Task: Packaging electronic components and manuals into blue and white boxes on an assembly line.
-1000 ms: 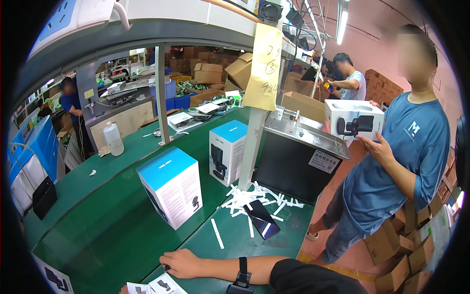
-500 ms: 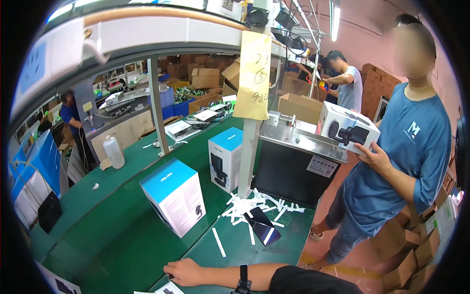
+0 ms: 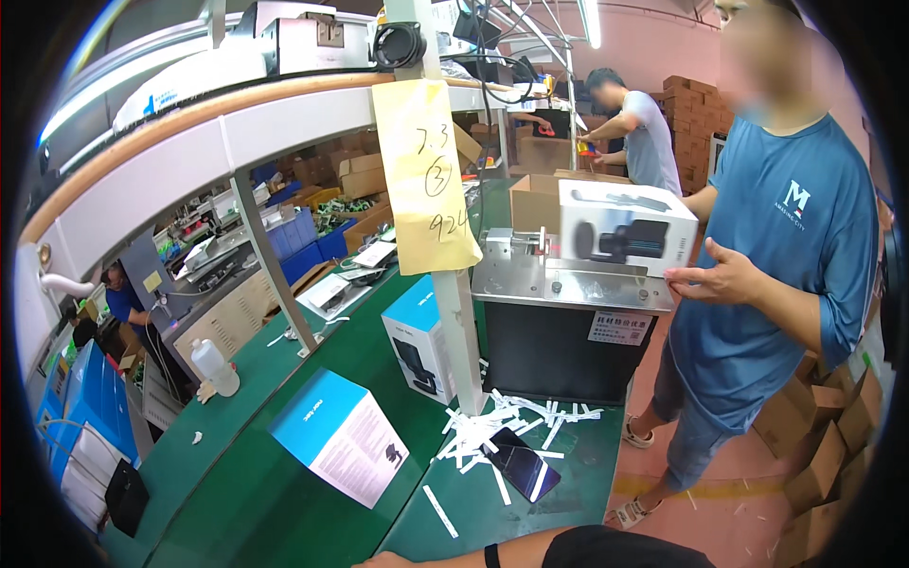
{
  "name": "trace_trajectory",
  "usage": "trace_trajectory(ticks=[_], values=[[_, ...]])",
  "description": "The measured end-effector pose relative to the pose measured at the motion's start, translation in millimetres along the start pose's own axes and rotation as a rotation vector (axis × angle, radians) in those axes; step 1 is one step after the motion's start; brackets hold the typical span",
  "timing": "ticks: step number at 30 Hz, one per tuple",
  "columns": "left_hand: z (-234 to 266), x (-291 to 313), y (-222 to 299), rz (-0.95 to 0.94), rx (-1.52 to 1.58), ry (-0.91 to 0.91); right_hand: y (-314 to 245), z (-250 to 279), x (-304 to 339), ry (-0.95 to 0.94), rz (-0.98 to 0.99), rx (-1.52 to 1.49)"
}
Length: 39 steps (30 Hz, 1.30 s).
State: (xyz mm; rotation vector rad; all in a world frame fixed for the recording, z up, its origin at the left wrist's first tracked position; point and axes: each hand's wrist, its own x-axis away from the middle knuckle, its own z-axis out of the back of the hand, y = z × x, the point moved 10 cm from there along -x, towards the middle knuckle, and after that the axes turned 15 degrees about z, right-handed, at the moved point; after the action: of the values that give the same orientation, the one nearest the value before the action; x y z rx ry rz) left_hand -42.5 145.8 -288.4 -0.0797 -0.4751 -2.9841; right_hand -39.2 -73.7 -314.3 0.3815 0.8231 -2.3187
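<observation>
Green table (image 3: 417, 516) is being occupied by a blue-topped box (image 3: 341, 440) beyond the cropped right hand (image 3: 386, 560), whose grip cannot be told; the left hand is not being shown. The box could be toppled by a swinging forearm (image 3: 524, 551).

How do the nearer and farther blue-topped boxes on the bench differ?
The nearer box is unobstructed; the farther box is partly hidden behind the pale post. The nearer box's visible side carries fine print and a small product picture; the farther box's shows a large one. Both stand upright on the green bench, with blue tops and white sides.
</observation>
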Motion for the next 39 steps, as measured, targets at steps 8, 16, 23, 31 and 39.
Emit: trace_trajectory(ticks=[8,16,23,31,39], values=[[10,1,11,0.029,-0.047,-0.030,4,-2,-4,-0.033,-0.021,0.020],[2,-1,3,-0.029,0.043,-0.021,5,-7,-1,-0.053,-0.037,0.004],[1,-1,3,-0.009,0.018,-0.025,9,-16,4,-0.058,-0.025,-0.013],[-1,-5,-5,-0.033,-0.010,0.082,8,-14,0,-0.024,0.003,0.040],[-10,-16,-14,-0.038,0.023,0.046,16,-19,0,-0.046,-0.052,0.024]])
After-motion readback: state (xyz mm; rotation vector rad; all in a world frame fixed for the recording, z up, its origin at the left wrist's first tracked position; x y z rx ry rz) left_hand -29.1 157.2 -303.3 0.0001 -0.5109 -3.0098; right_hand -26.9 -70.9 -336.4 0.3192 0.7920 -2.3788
